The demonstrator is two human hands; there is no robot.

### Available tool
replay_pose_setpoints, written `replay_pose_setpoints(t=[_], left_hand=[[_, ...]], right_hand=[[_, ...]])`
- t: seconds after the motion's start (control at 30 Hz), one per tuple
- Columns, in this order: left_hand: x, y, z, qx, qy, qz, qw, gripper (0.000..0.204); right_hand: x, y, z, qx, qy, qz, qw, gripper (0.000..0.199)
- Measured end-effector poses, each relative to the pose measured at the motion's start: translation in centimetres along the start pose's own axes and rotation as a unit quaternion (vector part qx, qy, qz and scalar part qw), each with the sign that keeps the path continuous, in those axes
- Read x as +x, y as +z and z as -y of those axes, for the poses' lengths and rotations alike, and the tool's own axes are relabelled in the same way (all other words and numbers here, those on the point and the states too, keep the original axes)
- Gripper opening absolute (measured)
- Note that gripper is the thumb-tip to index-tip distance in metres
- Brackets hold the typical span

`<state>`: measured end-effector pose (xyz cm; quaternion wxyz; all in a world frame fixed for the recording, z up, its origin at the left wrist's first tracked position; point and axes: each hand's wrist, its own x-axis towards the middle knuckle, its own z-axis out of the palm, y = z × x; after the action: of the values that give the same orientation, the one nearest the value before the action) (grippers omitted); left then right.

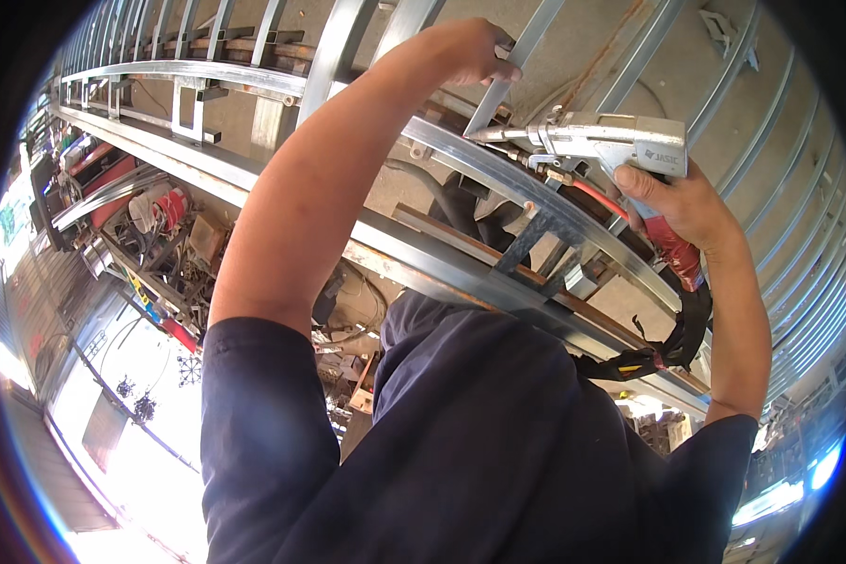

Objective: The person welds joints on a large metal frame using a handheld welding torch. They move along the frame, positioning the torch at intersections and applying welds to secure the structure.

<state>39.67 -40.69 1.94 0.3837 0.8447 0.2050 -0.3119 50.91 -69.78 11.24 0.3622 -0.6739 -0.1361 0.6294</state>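
Note:
My left hand grips a short upright metal bar of a long steel frame that runs across the view from upper left to lower right. My right hand is closed around the red handle of a grey pistol-shaped welding torch. The torch nozzle points left and sits at the foot of the upright bar, where it meets a curved frame rail. A black hose hangs from the bottom of the handle.
More metal rails and cross pieces of the frame lie at upper left. A cluttered spot with red and white canisters, cables and scrap is at left. Corrugated metal sheeting curves along the right. Bright glare fills the lower left.

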Motion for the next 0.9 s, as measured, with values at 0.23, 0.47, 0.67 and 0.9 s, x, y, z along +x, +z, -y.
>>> replay_pose_setpoints(t=[0.23,0.47,0.67,0.9], left_hand=[[-0.5,-0.5,-0.9,0.026,-0.008,0.008,1.0,0.061],[0.0,-0.3,-0.1,0.013,-0.011,0.016,1.0,0.064],[0.1,0.1,0.8,0.004,0.003,-0.008,1.0,0.066],[0.9,-0.3,1.2,-0.031,0.022,0.033,0.999,0.066]], right_hand=[[-0.2,0.1,-0.1,-0.012,-0.01,0.027,1.0,0.056],[-0.1,0.3,-0.2,-0.017,-0.03,0.029,0.999,0.055],[-0.1,0.4,0.3,-0.03,-0.019,0.036,0.999,0.056],[-0.4,0.3,0.1,-0.021,-0.028,0.035,0.999,0.056]])
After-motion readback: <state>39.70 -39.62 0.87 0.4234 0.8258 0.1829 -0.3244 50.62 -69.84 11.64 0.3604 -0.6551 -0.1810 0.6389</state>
